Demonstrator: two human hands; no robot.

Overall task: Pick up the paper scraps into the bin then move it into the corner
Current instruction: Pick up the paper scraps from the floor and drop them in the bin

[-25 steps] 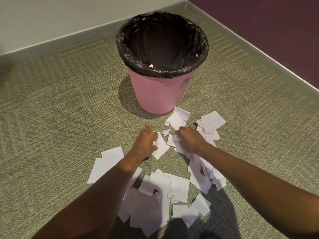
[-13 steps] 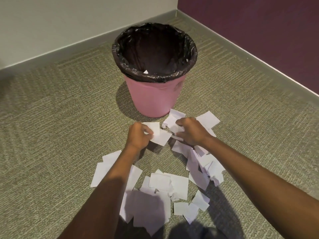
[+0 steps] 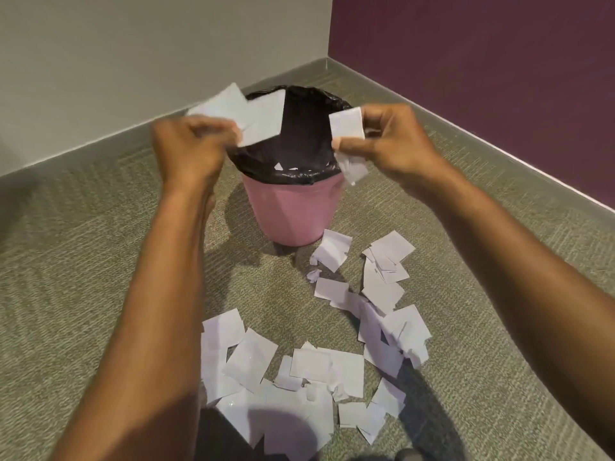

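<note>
Both hands up over the bin (image 3: pixel 293 211), which is pink with a black liner (image 3: pixel 299 134) and stands on the carpet (image 3: pixel 83 261) near the room corner, not in it. Left hand (image 3: pixel 189 151) closed on a few scraps (image 3: pixel 253 118) above the bin's left rim. Right hand (image 3: pixel 389 138) pinches more scraps (image 3: pixel 346 126) above the right rim. Loose scraps (image 3: pixel 299 371) lie scattered on the carpet on the bin's near side; a couple sit inside the liner.

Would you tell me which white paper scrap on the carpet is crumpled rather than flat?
The small crumpled white paper scrap, lying just in front of the pink bin; it is balled up, while the other scraps lie flat.
</note>
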